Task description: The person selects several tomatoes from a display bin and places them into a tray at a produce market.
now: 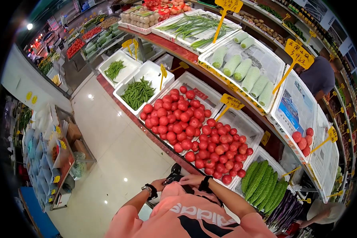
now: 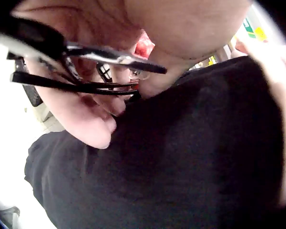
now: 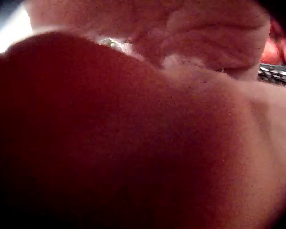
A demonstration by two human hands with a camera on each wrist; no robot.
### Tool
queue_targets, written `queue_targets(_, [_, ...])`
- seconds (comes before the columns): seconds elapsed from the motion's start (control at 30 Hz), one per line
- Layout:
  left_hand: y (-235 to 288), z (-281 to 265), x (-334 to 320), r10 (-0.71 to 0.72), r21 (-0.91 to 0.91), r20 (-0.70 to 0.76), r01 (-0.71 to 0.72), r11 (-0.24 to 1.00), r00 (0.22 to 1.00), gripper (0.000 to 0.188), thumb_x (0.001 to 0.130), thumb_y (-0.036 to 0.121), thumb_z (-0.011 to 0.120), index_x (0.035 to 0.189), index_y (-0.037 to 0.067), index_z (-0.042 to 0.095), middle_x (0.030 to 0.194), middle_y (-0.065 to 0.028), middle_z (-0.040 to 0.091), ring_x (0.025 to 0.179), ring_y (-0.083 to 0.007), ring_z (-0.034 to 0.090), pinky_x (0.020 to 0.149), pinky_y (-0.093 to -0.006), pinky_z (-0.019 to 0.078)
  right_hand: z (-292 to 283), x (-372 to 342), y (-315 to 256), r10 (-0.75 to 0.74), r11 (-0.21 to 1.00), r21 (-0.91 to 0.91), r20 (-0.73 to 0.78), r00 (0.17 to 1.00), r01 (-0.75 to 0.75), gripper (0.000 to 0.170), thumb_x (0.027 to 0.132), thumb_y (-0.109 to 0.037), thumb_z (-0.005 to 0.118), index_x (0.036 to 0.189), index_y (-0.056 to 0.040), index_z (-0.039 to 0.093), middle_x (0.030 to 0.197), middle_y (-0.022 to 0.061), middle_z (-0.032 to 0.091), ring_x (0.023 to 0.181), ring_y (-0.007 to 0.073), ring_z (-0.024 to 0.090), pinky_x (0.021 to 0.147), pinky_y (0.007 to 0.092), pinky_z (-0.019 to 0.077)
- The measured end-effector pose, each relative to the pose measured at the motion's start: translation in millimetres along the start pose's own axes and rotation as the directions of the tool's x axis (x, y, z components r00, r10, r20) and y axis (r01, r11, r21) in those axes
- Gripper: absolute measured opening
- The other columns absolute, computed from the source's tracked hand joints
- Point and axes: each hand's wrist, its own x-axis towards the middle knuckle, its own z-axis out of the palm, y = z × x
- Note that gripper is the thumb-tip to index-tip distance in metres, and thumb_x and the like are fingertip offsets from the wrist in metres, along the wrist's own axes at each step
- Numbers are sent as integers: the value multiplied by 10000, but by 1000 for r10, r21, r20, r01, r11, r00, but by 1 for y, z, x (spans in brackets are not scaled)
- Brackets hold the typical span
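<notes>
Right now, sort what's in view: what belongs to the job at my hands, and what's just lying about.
Seemingly in the job:
left hand
right hand
pink shirt beside them
black item, use unclear

Lying about:
tomatoes
ridged green gourds
green peppers

The person's bare left forearm (image 1: 136, 200) and bare right forearm (image 1: 231, 198) are angling inward from bent elbows, converging before the torso. The bare left hand (image 1: 159, 184) is hovering low at the waist, its fingers curling inward. The bare right hand (image 1: 191, 180) is lying just beside it, palm facing down, its relaxed fingers pointing toward the left hand. Neither arm is reaching outward.
</notes>
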Motion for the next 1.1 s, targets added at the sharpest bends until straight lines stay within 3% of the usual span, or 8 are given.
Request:
queue_targets(0.13, [34,-40,-35,17,-393,268,93,915,963,443,961,333,681,1351,134,617,914,-92,731,781,-176,698,723,-354,578,12,-30,-60,-218,969,125,27,976,213,453,1049,-443,585,1052,2,669,856,-33,575,771,57,514,671,254,436])
queue_targets(0.27, [87,-85,-44,202,-260,111,-167,951,973,376,988,250,670,1316,72,629,1043,-115,722,852,-205,701,763,-363,569,-1,-53,-61,-124,884,-468,-225,966,5,431,1038,-423,588,1024,-2,675,868,98,657,816,206,618,725,358,495])
queue_targets(0.43, [174,-95,4,486,165,10,-481,861,874,389,923,307,690,1251,99,665,1100,-171,700,999,-387,674,852,-468,543,0,-83,-37,-604,758,-649,-660,447,65,514,925,-370,719,1286,-25,598,1025,180,675,1005,380,669,910,445,538])
queue_targets(0.53, [213,-59,51,600,295,90,-597,746,795,428,894,310,695,1271,109,662,1072,-170,709,994,-382,679,838,-487,546,-3,-108,-8,-365,869,-495,-650,666,-7,420,911,-279,730,1215,-18,604,998,178,692,946,359,689,855,424,555])
queue_targets(0.7, [293,-28,71,632,365,122,-627,688,765,242,784,222,756,962,70,694,887,-148,718,876,-362,707,748,-486,553,17,-150,14,-71,949,-214,-862,502,-233,361,828,-280,797,984,-24,596,933,160,725,921,352,720,829,414,570])
queue_targets(0.8, [307,1,84,659,334,180,-675,658,731,257,741,219,794,909,60,682,863,-158,715,868,-361,710,743,-469,560,32,-154,59,-114,987,-150,-911,397,-61,346,822,-258,777,989,-8,605,915,173,732,872,343,730,776,415,570])
queue_targets(0.93, [329,20,90,617,340,303,-687,642,727,467,742,249,807,1137,60,645,1036,-183,701,1015,-378,678,851,-492,543,45,-152,101,-28,999,-20,-964,264,31,321,800,-232,787,994,-23,639,888,169,727,869,342,728,763,420,564])
queue_targets(1.1, [333,48,96,622,336,301,-690,640,723,760,755,322,817,1384,34,503,1248,-199,604,1208,-406,564,997,-499,489,72,-222,161,193,864,131,-978,79,-487,200,810,-221,700,948,-75,691,890,189,729,861,402,710,777,487,564])
